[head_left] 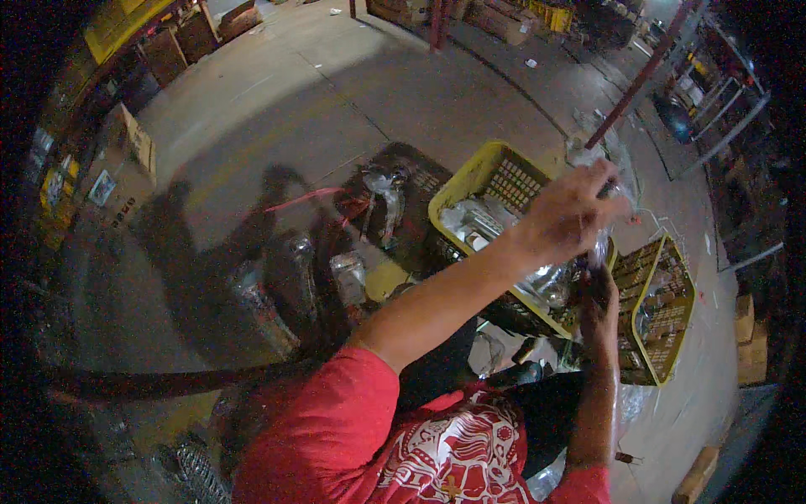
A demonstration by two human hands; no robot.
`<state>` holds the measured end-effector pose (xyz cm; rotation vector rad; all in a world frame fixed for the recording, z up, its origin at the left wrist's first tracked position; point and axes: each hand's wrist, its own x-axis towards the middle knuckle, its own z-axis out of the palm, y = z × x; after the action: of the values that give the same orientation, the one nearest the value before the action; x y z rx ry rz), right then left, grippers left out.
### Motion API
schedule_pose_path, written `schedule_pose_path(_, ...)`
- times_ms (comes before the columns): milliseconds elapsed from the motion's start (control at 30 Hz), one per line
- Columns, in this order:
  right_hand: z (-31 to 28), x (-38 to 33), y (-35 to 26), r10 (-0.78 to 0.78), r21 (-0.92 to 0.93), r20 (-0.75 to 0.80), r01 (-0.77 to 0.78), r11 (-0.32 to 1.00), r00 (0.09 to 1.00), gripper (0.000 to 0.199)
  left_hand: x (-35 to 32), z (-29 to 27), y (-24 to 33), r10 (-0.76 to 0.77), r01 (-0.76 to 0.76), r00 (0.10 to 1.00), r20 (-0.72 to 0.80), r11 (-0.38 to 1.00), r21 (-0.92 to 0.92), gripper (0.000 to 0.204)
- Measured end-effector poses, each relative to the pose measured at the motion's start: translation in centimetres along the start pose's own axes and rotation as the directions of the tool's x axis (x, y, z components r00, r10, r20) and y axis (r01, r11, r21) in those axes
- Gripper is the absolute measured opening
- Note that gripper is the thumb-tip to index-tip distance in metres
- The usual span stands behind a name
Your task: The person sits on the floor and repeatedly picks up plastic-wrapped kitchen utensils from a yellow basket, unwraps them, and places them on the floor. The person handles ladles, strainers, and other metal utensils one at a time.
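Note:
My left hand (575, 214) is raised above a yellow plastic crate (459, 168), its fingers closed on a clear plastic wrapper (599, 250). Just below it, my right hand (598, 302) grips the lower part of the same wrapper beside the crate's right end. Whatever the wrapper contains is too blurred and covered by my fingers to make out. Inside the crate lie several plastic-wrapped shiny parts (478, 223), partly hidden behind my left forearm.
A second yellow crate (669, 315) stands at the right. Behind the first sits a dark crate (413, 168) with a wrapped bundle (386, 197) on it. Several wrapped pieces (348, 277) are to my left. A cardboard box (126, 160) is at the far left.

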<state>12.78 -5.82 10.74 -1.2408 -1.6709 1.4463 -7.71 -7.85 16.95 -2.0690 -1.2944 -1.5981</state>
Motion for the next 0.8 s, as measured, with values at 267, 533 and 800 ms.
schedule_pose_path(267, 6.4, -3.2, -8.1, -0.16, 0.494, -0.2, 0.241, 0.835, 0.967, 0.037, -8.5, -5.5, 4.6, -0.543, 0.624, 0.781, 0.308, 0.674, -0.395, 0.03)
schedule_pose_path(533, 14.4, 6.4, -4.9, -0.216, 0.192, 0.23, 0.173, 0.966, 0.949, 0.053, -17.7, -5.8, -5.7, -0.74, 0.708, 0.64, -0.208, 0.673, -0.214, 0.03)
schedule_pose_path(800, 17.1, 7.4, 13.0, -0.075, -0.837, 0.349, 0.347, 0.424, 0.934, 0.053, -39.8, -13.8, -24.4, -0.981, 0.882, -0.191, -0.034, -0.156, -0.445, 0.036)
